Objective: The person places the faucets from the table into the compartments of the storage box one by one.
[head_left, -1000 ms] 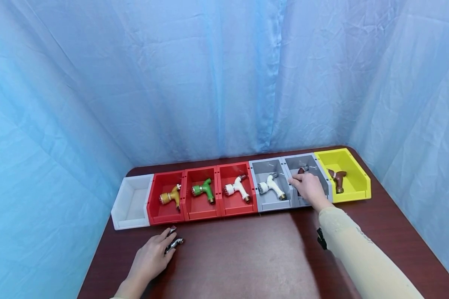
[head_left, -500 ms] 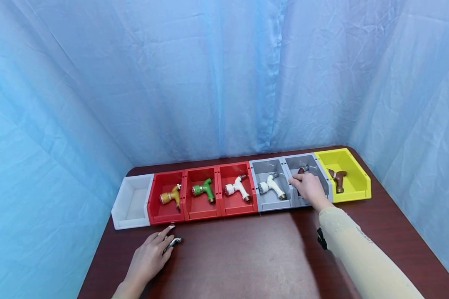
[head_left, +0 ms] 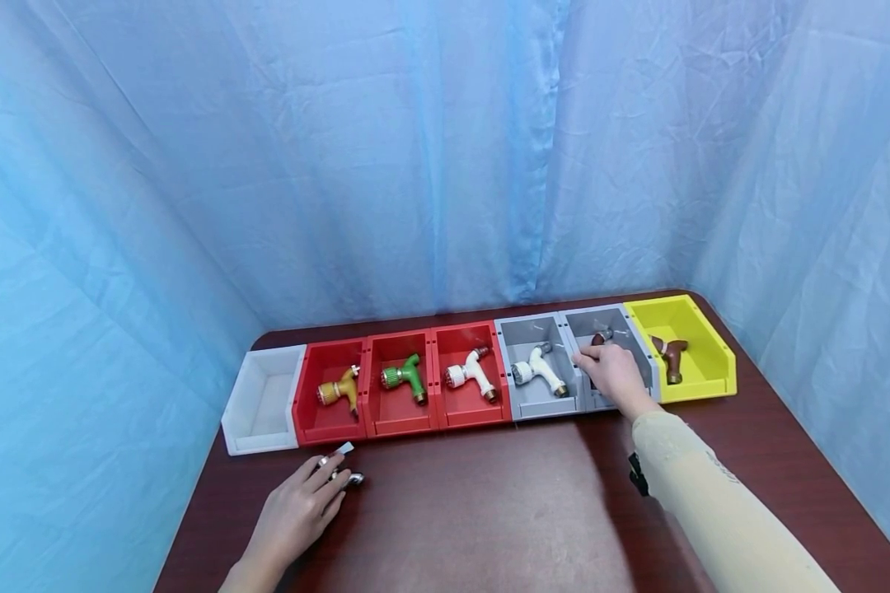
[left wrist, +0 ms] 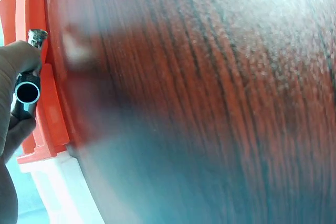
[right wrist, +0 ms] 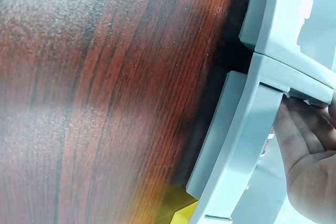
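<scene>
My left hand [head_left: 297, 511] holds a chrome tap [head_left: 356, 478] above the front left of the table, its fingers covering most of the body. The left wrist view shows the tap's round open end [left wrist: 27, 93] between thumb and fingers. Over at the right, my right hand [head_left: 612, 375] pinches the wall shared by the two grey bins. Fingers of this hand [right wrist: 310, 166] reach inside the right grey bin [right wrist: 247, 145] in the right wrist view. Partly hidden behind the hand, a brown tap [head_left: 601, 337] lies in that bin.
Along the back, the row includes a white bin [head_left: 239, 412], red bins with yellow [head_left: 339, 389], green [head_left: 406, 377] and white [head_left: 471, 375] taps, a left grey bin with a white tap [head_left: 540, 371], and a yellow bin [head_left: 712, 387] with a brown tap [head_left: 672, 360]. Blue curtains [head_left: 445, 165] surround the table.
My left hand has shifted its fingers and turned the chrome tap a little, so more of its handle shows past the fingertips. The right hand stays in place.
</scene>
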Demonstrator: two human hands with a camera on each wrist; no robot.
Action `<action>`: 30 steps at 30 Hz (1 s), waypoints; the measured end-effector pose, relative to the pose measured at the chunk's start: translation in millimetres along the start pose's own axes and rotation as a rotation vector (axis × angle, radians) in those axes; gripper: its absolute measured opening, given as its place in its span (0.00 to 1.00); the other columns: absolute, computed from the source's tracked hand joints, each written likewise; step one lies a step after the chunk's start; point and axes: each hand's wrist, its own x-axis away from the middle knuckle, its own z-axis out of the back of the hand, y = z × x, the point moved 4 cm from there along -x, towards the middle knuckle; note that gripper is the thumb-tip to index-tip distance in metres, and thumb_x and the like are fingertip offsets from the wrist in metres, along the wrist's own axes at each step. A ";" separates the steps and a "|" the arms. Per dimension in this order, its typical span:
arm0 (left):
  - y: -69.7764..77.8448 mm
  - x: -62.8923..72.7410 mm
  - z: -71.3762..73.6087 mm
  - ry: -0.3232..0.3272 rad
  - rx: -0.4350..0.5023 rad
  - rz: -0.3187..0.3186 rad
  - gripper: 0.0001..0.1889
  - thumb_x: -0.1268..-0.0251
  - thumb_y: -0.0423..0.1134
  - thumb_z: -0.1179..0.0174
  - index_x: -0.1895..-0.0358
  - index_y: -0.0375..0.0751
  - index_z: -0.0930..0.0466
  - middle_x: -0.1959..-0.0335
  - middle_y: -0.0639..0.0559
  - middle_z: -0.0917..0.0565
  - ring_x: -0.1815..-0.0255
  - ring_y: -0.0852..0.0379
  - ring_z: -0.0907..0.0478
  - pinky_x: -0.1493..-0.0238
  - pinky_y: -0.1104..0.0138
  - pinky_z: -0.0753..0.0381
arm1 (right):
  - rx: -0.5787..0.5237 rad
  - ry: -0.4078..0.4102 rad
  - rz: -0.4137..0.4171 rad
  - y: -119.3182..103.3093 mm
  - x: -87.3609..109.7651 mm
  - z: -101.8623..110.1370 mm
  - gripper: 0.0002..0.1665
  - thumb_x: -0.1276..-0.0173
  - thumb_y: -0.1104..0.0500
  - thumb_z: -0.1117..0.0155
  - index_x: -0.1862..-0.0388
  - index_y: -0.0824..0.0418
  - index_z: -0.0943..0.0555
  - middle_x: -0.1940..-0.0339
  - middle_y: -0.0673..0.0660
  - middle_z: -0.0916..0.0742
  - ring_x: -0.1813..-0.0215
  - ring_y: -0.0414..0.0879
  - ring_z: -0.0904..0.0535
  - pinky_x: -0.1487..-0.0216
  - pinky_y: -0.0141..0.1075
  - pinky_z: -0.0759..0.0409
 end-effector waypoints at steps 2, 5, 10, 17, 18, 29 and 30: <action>0.6 -0.1 2.4 0.021 0.000 -0.021 0.23 0.55 0.41 0.18 0.50 0.47 0.09 0.45 0.48 0.13 0.50 0.47 0.15 0.53 0.53 0.11 | 0.006 0.003 0.004 0.0 -0.3 -0.5 0.28 0.19 0.51 0.45 0.30 0.68 0.24 0.34 0.71 0.20 0.33 0.67 0.25 0.38 0.60 0.22; 1.4 -2.3 7.1 0.049 -0.003 -0.034 0.24 0.55 0.41 0.18 0.50 0.47 0.09 0.45 0.48 0.12 0.50 0.45 0.15 0.53 0.52 0.11 | 0.015 -0.002 0.009 0.1 -0.7 -0.3 0.29 0.19 0.50 0.45 0.30 0.68 0.25 0.34 0.72 0.20 0.33 0.68 0.25 0.38 0.61 0.22; 0.3 -6.9 15.7 0.088 -0.007 -0.025 0.26 0.57 0.41 0.17 0.48 0.47 0.10 0.44 0.47 0.13 0.48 0.42 0.14 0.52 0.49 0.12 | 0.014 -0.014 0.010 -0.1 0.3 0.0 0.29 0.19 0.50 0.45 0.30 0.69 0.25 0.34 0.72 0.21 0.33 0.69 0.25 0.38 0.61 0.22; -9.0 -13.4 25.5 0.144 -0.004 -0.026 0.23 0.46 0.44 0.21 0.44 0.46 0.11 0.41 0.45 0.14 0.45 0.39 0.16 0.50 0.47 0.14 | 0.010 -0.007 0.012 -0.3 0.1 -0.4 0.28 0.19 0.51 0.45 0.30 0.68 0.25 0.34 0.72 0.20 0.34 0.68 0.24 0.38 0.61 0.21; -10.8 -14.3 26.8 0.151 -0.001 -0.027 0.19 0.37 0.47 0.28 0.44 0.46 0.11 0.40 0.45 0.15 0.45 0.39 0.17 0.50 0.47 0.14 | 0.012 -0.008 0.013 -0.2 0.1 -0.3 0.28 0.19 0.50 0.45 0.30 0.69 0.25 0.34 0.72 0.20 0.34 0.68 0.24 0.39 0.61 0.21; -30.2 -28.2 41.8 0.215 -0.039 -0.011 0.38 0.18 0.60 0.74 0.42 0.43 0.13 0.38 0.41 0.17 0.41 0.36 0.20 0.49 0.44 0.15 | 0.008 -0.008 0.001 0.1 0.5 0.1 0.28 0.19 0.50 0.45 0.30 0.68 0.25 0.34 0.71 0.20 0.34 0.67 0.24 0.39 0.60 0.21; -32.1 -29.4 43.2 0.217 -0.045 -0.009 0.38 0.18 0.60 0.74 0.42 0.43 0.13 0.37 0.40 0.17 0.40 0.35 0.20 0.48 0.44 0.16 | 0.007 -0.008 0.000 0.2 0.5 0.2 0.28 0.19 0.50 0.45 0.30 0.68 0.25 0.34 0.71 0.20 0.34 0.67 0.24 0.39 0.60 0.21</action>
